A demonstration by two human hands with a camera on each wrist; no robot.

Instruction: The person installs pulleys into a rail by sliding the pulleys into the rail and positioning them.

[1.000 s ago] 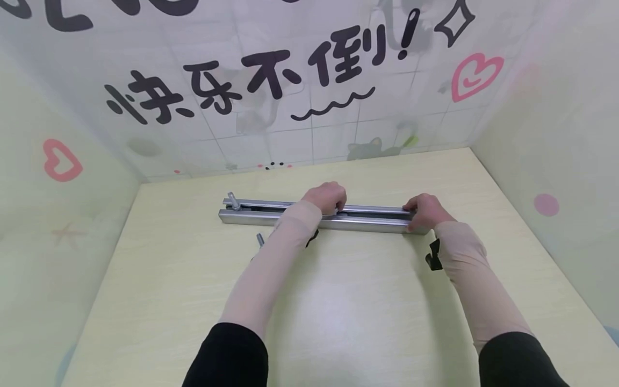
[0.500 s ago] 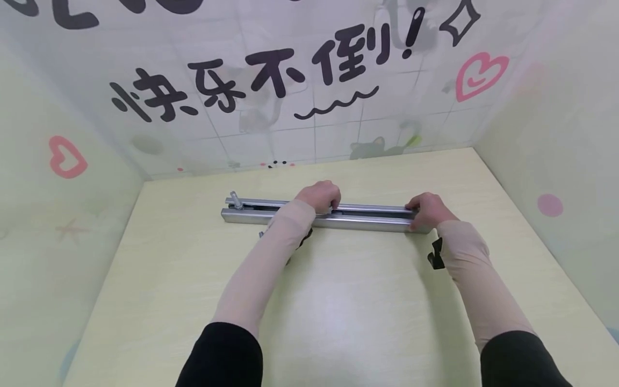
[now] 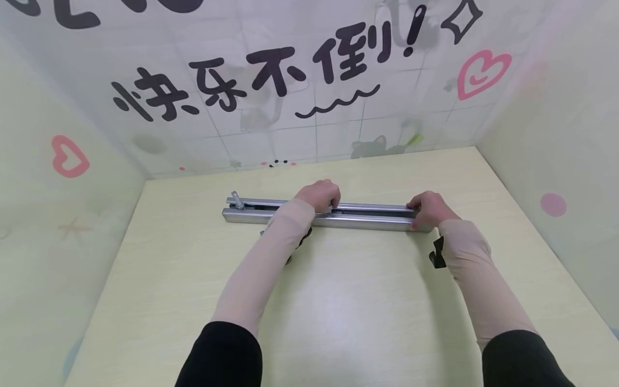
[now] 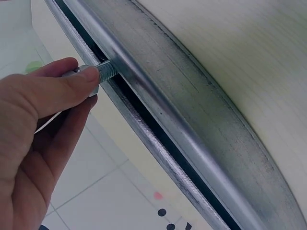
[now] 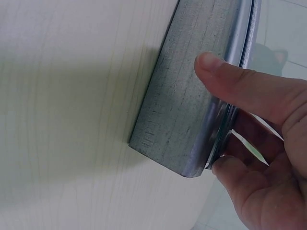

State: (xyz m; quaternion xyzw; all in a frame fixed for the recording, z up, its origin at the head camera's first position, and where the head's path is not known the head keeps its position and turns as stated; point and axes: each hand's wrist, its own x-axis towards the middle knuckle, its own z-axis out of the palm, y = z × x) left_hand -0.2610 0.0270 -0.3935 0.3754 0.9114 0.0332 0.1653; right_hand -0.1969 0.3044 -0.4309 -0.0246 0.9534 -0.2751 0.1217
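A long steel channel (image 3: 358, 217) lies across the table (image 3: 338, 301). The right hand (image 3: 427, 209) clasps the channel's right end. At its middle, the left hand (image 3: 319, 194) pinches a bolt (image 4: 106, 72) set in its slot; another bolt (image 3: 237, 199) stands at its left end.

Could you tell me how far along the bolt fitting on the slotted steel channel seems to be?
One bolt already stands in the steel channel near its left end. In hand: the left hand pinches a second bolt, its threaded tip at the slot, while the right hand grips the channel's right end. Possibly left: a small metal piece on the table, partly hidden by the left forearm.
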